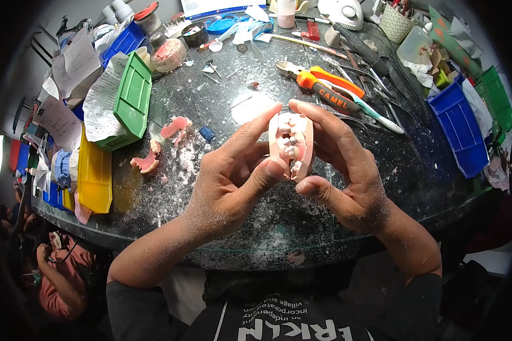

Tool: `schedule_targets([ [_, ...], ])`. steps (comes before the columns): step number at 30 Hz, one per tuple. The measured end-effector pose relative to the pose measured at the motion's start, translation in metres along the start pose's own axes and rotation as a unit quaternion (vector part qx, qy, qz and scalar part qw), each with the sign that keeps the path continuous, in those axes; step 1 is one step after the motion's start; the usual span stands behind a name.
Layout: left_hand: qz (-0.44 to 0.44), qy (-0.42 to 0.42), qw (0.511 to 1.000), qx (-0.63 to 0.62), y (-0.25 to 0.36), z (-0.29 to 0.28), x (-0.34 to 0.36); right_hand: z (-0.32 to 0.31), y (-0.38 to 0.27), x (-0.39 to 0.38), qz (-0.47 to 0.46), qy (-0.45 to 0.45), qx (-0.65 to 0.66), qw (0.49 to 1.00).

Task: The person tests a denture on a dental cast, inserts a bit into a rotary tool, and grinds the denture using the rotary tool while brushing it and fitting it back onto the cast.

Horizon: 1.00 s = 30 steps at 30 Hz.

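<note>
Over the dusty bench, both my hands hold a pale pink dental model (pixel 290 145) with a row of white teeth facing up. My left hand (pixel 224 179) grips its left side, with the thumb near the lower end and the index finger at the top. On the other side my right hand (pixel 355 179) steadies it with curved fingers, its thumb at the bottom corner. White powder coats both hands and wrists. Left of the model lie two pink denture pieces, one curved (pixel 176 128) and one with teeth (pixel 147 162). A small blue lump (pixel 207 134) sits beside them.
Orange-handled cutting pliers (pixel 324 88) and a teal-and-white toothbrush (pixel 375 113) lie beyond my right hand among metal tools. Green (pixel 137 102), yellow (pixel 94 177) and blue bins (pixel 459 126) line the sides. White dust covers the black bench (pixel 256 233). Another person (pixel 65 275) sits at lower left.
</note>
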<state>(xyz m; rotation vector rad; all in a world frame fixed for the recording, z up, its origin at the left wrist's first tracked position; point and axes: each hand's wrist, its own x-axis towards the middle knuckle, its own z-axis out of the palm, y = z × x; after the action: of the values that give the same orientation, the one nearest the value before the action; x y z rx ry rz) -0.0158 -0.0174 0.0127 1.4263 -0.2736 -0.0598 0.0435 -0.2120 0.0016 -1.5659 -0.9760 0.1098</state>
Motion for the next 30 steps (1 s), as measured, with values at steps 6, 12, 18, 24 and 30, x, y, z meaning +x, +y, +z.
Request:
schedule_targets([
  [6,0.012,-0.008,1.0,0.022,-0.004,0.0,-0.001,0.001,0.0,-0.002,-0.002,0.001,-0.002,1.0],
  [12,0.043,0.002,0.999,-0.011,-0.009,0.001,-0.003,0.008,-0.001,-0.005,0.018,0.011,0.032,0.999],
  [18,0.03,0.015,0.999,0.014,-0.009,0.005,-0.004,0.005,-0.004,-0.007,0.052,-0.009,0.053,0.997],
  [24,0.023,0.008,1.0,0.008,-0.01,0.001,-0.004,0.009,0.001,-0.008,0.03,0.015,0.018,0.999],
  [30,0.051,0.01,0.997,0.066,-0.008,0.006,-0.005,0.003,-0.003,-0.009,0.063,-0.029,0.04,0.997],
])
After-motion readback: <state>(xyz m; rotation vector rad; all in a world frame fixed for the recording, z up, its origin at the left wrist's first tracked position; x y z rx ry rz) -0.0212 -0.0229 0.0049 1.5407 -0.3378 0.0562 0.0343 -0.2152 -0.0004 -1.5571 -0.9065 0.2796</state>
